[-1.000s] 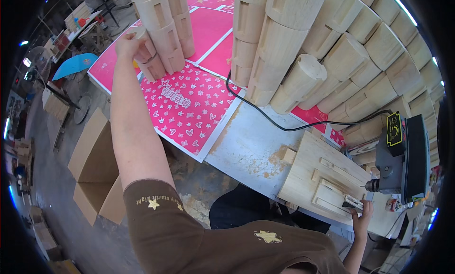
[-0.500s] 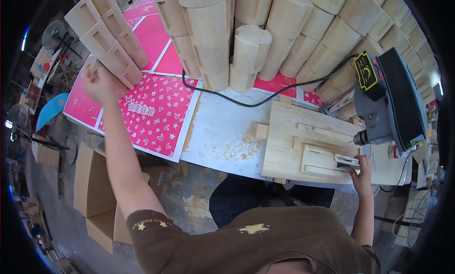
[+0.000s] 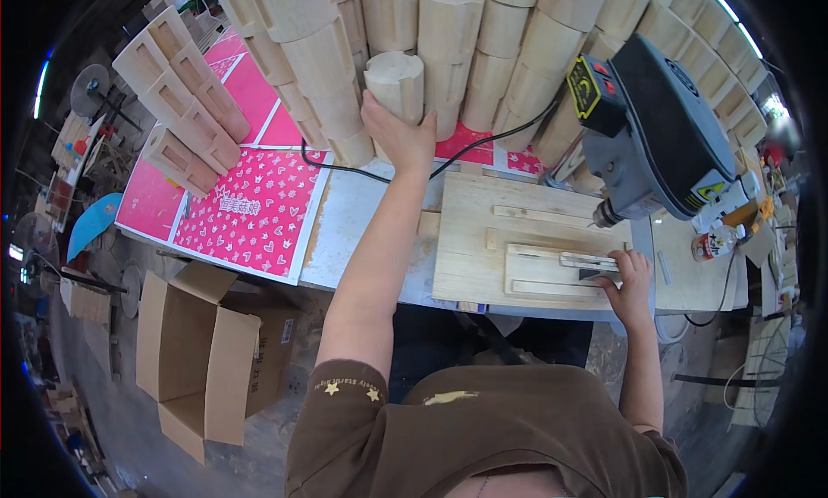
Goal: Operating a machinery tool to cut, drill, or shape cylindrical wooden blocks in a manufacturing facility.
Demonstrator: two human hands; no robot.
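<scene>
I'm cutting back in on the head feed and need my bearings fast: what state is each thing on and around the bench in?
Left hand: closed around a wooden block.
Wooden block: gripped, sticking out of the stack.
Block stack: piled high behind the bench.
Right hand: resting on the wooden jig.
Wooden jig: flat under the drill press.
Drill press: bit raised; running or not, can't tell.
Cardboard box: open, on the floor.

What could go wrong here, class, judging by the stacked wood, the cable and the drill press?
1. The left hand grips a round wooden block in the stack; pulling it might topple neighbouring blocks.
2. The black cable runs under that arm and could snag.
3. The right hand rests close to the drill press chuck.
</scene>
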